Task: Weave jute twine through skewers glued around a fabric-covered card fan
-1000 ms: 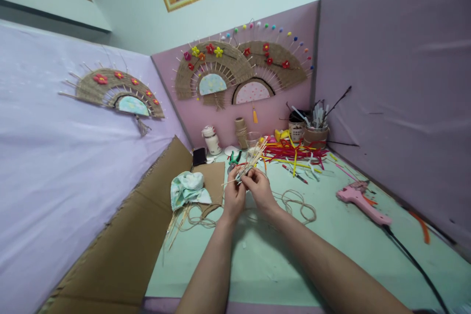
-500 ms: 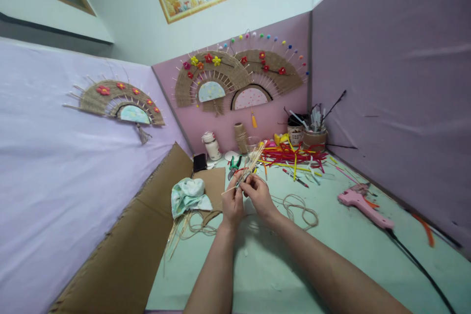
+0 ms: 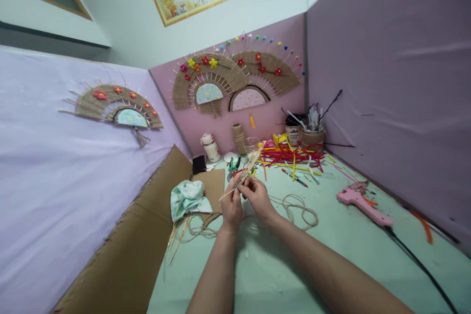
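A small bundle of thin wooden sticks (image 3: 249, 166) points up and to the right over the middle of the pale green table (image 3: 331, 250). My left hand (image 3: 231, 206) is closed round the bundle's lower end. My right hand (image 3: 256, 195) pinches the same bundle just beside it, fingers pressed together. Loose jute string (image 3: 299, 207) lies in loops on the table right of my hands. A folded piece of mint-patterned cloth (image 3: 187, 196) rests on more sticks to the left.
A pink glue gun (image 3: 362, 202) with a black cord lies at the right. Coloured pipe cleaners (image 3: 294, 154), cups of tools (image 3: 312, 132), a twine spool (image 3: 240, 137) and pliers (image 3: 234, 163) stand at the back. Cardboard (image 3: 147, 225) leans at the left. Woven fans (image 3: 235, 76) hang on the partitions.
The view has tilted slightly, so everything sits a little lower and nearer. Both hands keep hold of the stick bundle, shifting only slightly.
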Demonstrator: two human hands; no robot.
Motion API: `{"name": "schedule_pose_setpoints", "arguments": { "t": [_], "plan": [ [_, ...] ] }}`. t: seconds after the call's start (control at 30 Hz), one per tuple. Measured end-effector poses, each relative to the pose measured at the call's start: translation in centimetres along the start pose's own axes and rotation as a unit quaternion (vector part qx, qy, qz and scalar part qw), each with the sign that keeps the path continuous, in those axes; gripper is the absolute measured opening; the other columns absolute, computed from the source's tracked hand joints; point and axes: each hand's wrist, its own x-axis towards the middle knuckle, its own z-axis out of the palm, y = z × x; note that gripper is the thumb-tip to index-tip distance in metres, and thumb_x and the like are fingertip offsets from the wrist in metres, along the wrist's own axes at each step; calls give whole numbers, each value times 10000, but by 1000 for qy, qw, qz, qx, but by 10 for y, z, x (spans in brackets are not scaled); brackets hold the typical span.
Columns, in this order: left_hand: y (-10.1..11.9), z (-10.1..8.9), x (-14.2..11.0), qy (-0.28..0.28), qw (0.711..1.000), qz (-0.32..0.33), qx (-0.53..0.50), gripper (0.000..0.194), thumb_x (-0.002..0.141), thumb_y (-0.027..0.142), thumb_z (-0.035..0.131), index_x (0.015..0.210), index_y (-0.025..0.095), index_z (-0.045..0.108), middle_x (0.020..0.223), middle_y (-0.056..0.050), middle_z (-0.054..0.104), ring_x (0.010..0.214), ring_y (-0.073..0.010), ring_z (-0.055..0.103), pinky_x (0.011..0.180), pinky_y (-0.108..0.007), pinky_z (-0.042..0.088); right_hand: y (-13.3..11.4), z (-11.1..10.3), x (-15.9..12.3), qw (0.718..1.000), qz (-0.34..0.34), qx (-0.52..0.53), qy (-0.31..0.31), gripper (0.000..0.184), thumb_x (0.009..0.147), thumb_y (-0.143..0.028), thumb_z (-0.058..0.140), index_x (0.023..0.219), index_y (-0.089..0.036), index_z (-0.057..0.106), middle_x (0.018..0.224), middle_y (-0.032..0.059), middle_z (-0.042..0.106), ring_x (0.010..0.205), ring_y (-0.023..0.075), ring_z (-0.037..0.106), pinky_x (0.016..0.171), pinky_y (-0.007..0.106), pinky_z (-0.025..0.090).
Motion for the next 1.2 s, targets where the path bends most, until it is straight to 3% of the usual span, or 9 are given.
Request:
{"name": "schedule_pose_setpoints", "arguments": {
  "t": [0.57,1.2],
  "plan": [
    [-6,0,-5,15,999,21,22,397,902,289,367,1227,171,562,1194,-104,630,1149,-218,556,965,-385,456,-10,2,-5,999,15,34,-9,269,742,-304,581,572,-207,396,611,-39,412,549,112,412,531,251,353],
    [0,0,-4,39,997,57,27,371,894,311,410,1169,162,609,1158,-115,651,1065,-223,613,929,-391,489,-10,1,-6,1000,-5,-5,-1,251,712,-251,572,540,-207,395,622,-22,436,630,135,421,581,255,364]
  ]
}}
